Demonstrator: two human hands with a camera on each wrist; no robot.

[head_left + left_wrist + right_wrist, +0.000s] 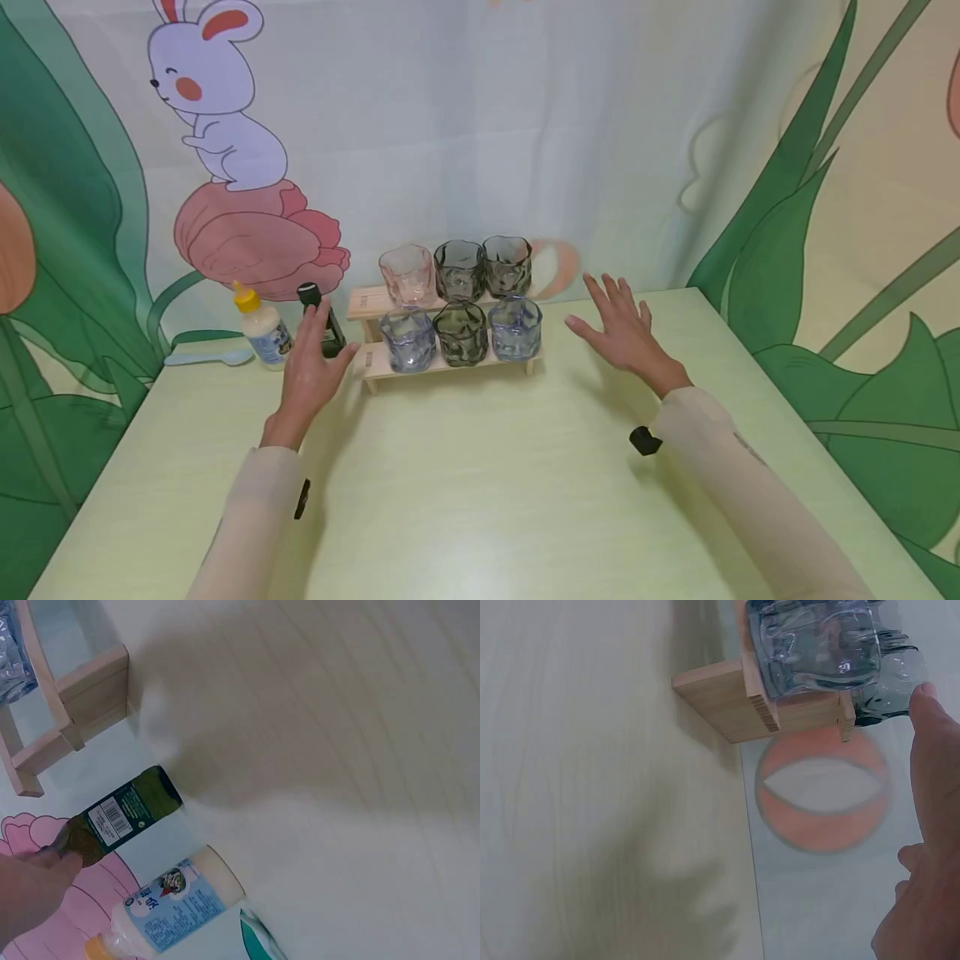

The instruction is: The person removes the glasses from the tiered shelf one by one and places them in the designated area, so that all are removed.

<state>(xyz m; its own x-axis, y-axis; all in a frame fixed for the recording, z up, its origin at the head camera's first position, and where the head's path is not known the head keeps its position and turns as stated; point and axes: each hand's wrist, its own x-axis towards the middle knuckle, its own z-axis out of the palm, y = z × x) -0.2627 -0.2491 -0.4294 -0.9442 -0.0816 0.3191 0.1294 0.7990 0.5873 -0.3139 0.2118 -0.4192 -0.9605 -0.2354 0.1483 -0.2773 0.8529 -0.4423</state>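
A two-step wooden stand (356,304) holds several wavy glass cups. On its upper step are a pink cup (407,275) and two grey cups, one of them at the right end (507,267). Below sit an olive cup (461,335) and two blue ones, the left cup (408,340) and the right cup (515,329). My left hand (311,371), fingers straight, is left of the stand and partly covers a dark green bottle (124,816); contact is unclear. To the stand's right, my right hand (624,329) is spread and holds nothing.
A white squeeze bottle (266,333) with a yellow cap stands left of the green bottle. Beside it lies a pale blue spoon (210,358). Behind the pale table (465,483) hangs a printed curtain (450,125).
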